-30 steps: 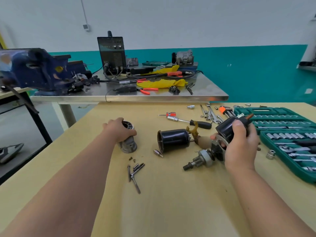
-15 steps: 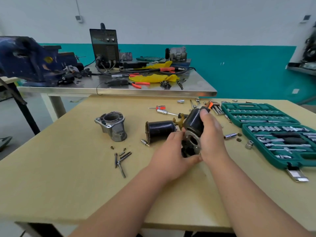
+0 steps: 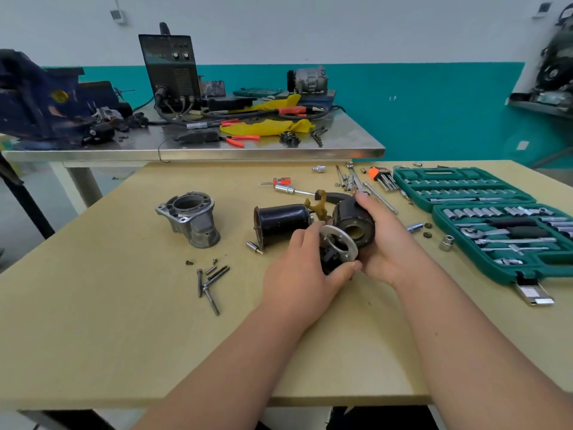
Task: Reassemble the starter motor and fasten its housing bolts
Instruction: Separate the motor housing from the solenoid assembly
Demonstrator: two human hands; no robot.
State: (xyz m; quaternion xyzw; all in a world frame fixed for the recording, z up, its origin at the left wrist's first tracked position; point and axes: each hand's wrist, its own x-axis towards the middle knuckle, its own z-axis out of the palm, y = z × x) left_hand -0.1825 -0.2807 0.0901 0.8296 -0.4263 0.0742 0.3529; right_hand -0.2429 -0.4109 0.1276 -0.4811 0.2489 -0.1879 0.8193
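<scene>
Just right of frame centre: black cylindrical motor part with round silver flange plate, bore facing camera. Its right side sits in the curled right hand; left hand pinches the flange's lower-left rim.

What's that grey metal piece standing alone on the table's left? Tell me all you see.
The grey housing is dull, cast-looking metal: a hollow round bore open upward, a flanged rim with small bolt holes, a bulkier base. It stands on the wooden table, left of the black cylinder; only the table touches it. Loose bolts lie nearby, apart.
</scene>
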